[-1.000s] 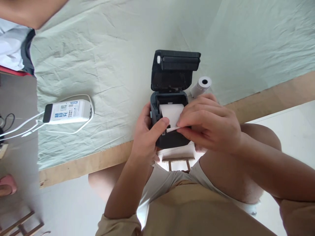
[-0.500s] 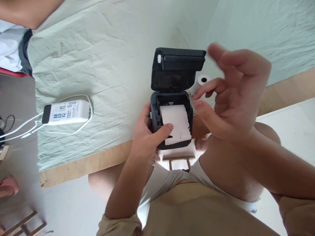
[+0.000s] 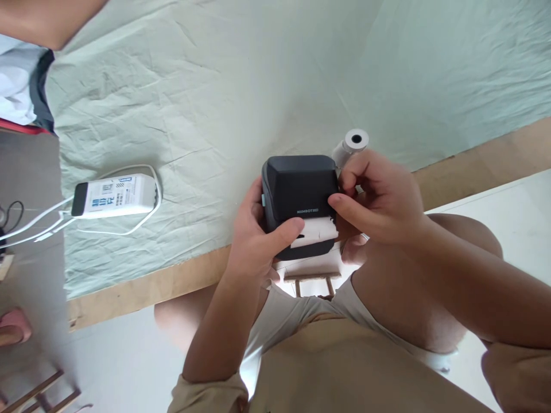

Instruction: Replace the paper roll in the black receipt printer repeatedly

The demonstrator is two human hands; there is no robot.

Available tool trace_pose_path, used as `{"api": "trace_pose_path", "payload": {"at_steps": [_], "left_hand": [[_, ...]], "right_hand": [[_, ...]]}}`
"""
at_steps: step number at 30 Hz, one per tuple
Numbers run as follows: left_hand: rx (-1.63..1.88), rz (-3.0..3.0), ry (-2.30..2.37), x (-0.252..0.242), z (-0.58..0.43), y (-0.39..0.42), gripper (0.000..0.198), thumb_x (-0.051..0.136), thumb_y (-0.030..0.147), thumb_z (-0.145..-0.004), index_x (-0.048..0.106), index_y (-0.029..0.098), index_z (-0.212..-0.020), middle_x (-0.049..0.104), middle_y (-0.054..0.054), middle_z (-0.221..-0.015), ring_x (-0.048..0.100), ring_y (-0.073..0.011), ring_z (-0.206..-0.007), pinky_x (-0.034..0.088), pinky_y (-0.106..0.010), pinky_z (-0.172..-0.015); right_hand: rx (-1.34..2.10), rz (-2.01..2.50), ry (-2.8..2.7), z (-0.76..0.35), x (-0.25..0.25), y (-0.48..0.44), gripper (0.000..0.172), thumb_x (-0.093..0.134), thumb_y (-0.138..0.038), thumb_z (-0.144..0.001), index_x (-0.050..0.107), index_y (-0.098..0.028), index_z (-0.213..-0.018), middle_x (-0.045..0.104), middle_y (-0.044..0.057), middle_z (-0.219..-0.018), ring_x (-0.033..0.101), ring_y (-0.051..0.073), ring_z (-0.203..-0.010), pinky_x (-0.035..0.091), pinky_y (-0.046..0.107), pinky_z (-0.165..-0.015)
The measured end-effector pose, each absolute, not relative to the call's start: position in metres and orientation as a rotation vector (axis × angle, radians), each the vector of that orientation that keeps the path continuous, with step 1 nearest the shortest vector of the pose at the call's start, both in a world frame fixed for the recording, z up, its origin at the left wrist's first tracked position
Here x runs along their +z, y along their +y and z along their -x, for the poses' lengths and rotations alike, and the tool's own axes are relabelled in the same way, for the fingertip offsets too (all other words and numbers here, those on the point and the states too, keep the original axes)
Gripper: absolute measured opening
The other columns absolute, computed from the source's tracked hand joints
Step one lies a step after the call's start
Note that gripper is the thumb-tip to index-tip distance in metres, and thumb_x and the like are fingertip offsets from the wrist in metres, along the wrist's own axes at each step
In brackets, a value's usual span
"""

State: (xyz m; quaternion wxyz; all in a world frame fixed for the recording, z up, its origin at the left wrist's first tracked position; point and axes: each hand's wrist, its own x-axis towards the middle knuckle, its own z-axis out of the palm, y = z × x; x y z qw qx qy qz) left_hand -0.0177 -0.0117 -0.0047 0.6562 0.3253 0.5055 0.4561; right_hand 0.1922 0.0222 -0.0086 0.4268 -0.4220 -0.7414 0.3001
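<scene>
My left hand [image 3: 258,238] is wrapped round the left side of a dark portable label printer [image 3: 303,186], its thumb pressing on the white paper strip [image 3: 316,229]. The strip comes out from under the front edge of the printer's lowered lid, and its right end is ragged. At the right side of the printer, my right hand [image 3: 381,198] has curled fingers, with its thumb at the lid's edge. Just beyond that hand, a white paper roll [image 3: 344,152] lies on the cloth.
Pale green cloth [image 3: 193,115] covers the table, with a bare wooden edge [image 3: 150,278] towards me. At left lies a white power strip [image 3: 118,196] with cables. Another person's arm [image 3: 51,20] reaches in at top left. A wooden stool [image 3: 49,396] stands on the floor.
The printer's lid, raised before, has swung down over the paper. My right hand has moved down and left from beside the raised lid to the printer's side. My left hand keeps its hold.
</scene>
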Motion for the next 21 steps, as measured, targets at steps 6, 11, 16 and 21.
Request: {"api": "trace_pose_path", "payload": {"at_steps": [6,11,16,21], "left_hand": [[1.078,-0.734,1.164,-0.005,0.014,-0.011,0.056,0.095,0.046,-0.078,0.072,0.025,-0.125,0.079,-0.007,-0.106,0.078,-0.0275,-0.087,0.065,-0.032,-0.065],[1.120,-0.679,1.153,-0.001,0.010,-0.009,0.048,0.095,0.042,-0.078,0.074,0.022,-0.116,0.077,-0.003,-0.093,0.070,-0.0175,-0.069,0.062,-0.027,-0.060],[1.167,-0.706,1.140,-0.001,0.007,-0.009,0.044,0.093,0.040,-0.080,0.075,0.022,-0.116,0.076,-0.001,-0.087,0.067,-0.0157,-0.065,0.054,-0.024,-0.053],[1.287,-0.568,1.101,-0.006,0.000,-0.004,0.025,0.071,0.045,-0.096,0.079,0.022,-0.096,0.079,-0.003,-0.088,0.076,-0.0218,-0.081,0.063,-0.028,-0.066]], "right_hand": [[1.029,1.096,-1.847,-0.192,-0.003,0.028,0.037,0.072,-0.032,-0.087,0.037,-0.026,-0.077,0.039,-0.010,-0.058,0.032,0.006,-0.047,0.026,0.025,-0.044],[1.084,1.189,-1.892,-0.192,0.001,0.032,0.040,0.072,-0.033,-0.087,0.035,-0.025,-0.072,0.038,-0.010,-0.055,0.031,0.006,-0.047,0.024,0.024,-0.043],[1.071,1.106,-1.912,-0.193,-0.003,0.033,0.039,0.070,-0.033,-0.089,0.035,-0.025,-0.073,0.038,-0.009,-0.057,0.031,0.006,-0.048,0.024,0.024,-0.045],[1.042,1.074,-1.932,-0.195,-0.005,0.030,0.034,0.066,-0.034,-0.092,0.038,-0.025,-0.075,0.042,-0.009,-0.056,0.037,0.007,-0.049,0.025,0.025,-0.047]]}}
